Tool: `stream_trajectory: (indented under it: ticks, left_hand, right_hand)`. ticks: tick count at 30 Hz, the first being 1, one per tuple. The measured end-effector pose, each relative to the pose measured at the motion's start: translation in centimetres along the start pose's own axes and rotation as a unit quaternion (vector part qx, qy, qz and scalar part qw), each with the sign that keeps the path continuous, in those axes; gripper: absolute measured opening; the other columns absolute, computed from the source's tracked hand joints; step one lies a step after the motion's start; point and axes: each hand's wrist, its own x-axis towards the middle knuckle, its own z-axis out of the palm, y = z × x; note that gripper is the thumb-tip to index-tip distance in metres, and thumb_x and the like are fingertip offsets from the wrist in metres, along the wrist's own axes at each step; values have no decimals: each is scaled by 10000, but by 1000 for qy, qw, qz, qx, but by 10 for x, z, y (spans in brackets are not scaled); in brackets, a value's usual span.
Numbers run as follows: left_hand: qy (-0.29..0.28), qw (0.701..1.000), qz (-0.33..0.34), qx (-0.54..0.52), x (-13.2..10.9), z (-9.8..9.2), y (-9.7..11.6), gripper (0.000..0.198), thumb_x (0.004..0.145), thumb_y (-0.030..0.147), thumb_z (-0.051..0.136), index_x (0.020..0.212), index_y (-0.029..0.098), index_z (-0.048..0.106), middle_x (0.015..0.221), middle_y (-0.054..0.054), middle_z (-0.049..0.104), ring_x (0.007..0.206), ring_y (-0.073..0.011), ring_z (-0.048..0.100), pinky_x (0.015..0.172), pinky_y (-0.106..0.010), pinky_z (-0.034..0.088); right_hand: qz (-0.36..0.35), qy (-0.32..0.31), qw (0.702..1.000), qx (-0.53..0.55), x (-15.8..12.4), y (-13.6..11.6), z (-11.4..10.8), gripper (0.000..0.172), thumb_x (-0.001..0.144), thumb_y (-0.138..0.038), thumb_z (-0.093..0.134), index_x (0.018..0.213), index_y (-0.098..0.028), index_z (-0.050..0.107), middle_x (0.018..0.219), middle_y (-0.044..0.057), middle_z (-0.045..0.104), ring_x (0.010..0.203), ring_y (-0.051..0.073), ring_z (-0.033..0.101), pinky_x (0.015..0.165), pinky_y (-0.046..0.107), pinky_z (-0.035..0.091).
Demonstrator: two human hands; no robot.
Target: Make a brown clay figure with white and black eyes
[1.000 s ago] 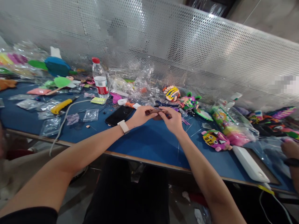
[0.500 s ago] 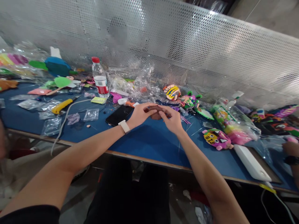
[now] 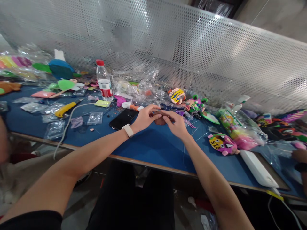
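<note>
Between both hands, above the blue table (image 3: 151, 150), is a brown piece of modelling clay (image 3: 160, 120). My left hand (image 3: 145, 118) grips its left side, thumb in front and fingers behind. From the right, my right hand (image 3: 176, 122) closes on it, with the thumb on the near face and the fingers curled over the top edge. The fingers partly cover the clay, so its full shape is hidden. A black phone (image 3: 123, 118) lies just left of my left hand. Behind the hands rest dark-handled scissors (image 3: 169, 107).
A water bottle (image 3: 105, 83) stands at the back left, near a yellow utility knife (image 3: 64, 109) and a white cable (image 3: 67, 125). Colourful clay figures (image 3: 222, 143) and a white power bank (image 3: 259, 168) lie right. A perforated metal screen (image 3: 155, 38) borders the back. Another person's hand (image 3: 299, 155) shows at far right.
The view has shifted slightly. Both hands stay on the brown clay in nearly the same place; the left fingers are raised a little and more of the clay shows.
</note>
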Motion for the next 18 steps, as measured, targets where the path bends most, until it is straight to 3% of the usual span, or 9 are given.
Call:
stream_trajectory:
  ticks: [3,6,9,11,13,18]
  left_hand:
    - [5,999,-31,-23,2,-2,0,319,900,346,772,1169,197,687,1113,-105,770,1011,-231,739,847,-357,599]
    - [57,993,-97,-43,8,-9,-4,329,911,395,762,1162,192,694,1100,-112,755,980,-228,718,759,-327,578]
    - [134,977,-139,-88,14,-18,-10,213,892,375,782,905,185,686,887,-55,694,840,-172,654,712,-287,530]
    - [174,961,-159,-147,16,-22,-14,370,853,364,823,692,194,537,703,3,564,699,-127,562,652,-261,486]
    - [174,944,-189,-209,16,-22,-17,441,830,401,842,678,204,478,664,20,530,653,-120,545,616,-258,483]
    - [133,934,-211,-256,14,-17,-18,345,856,490,784,846,183,628,809,-58,699,727,-188,695,651,-322,568]
  right_hand:
    - [7,1,1000,-12,1,3,-1,411,1061,-499,540,1399,-314,680,1276,83,761,1005,256,746,781,398,633]
    - [45,18,999,3,2,10,1,484,1073,-526,488,1466,-271,607,1186,110,762,906,250,744,693,381,622]
    - [27,1,998,-53,1,16,6,342,1057,-449,534,1248,-236,721,1105,114,753,975,279,731,831,445,620]
    - [-8,-38,994,-104,-2,17,10,237,1033,-365,584,1136,-232,750,1114,116,744,1086,303,702,981,503,577]
    - [-25,-72,988,-132,-4,14,16,203,1019,-307,604,1142,-232,746,1144,113,734,1144,306,674,1037,512,551]
    - [-28,-186,963,-192,3,-1,31,226,1016,-257,620,1213,-219,724,1225,105,703,1193,289,657,1088,469,539]
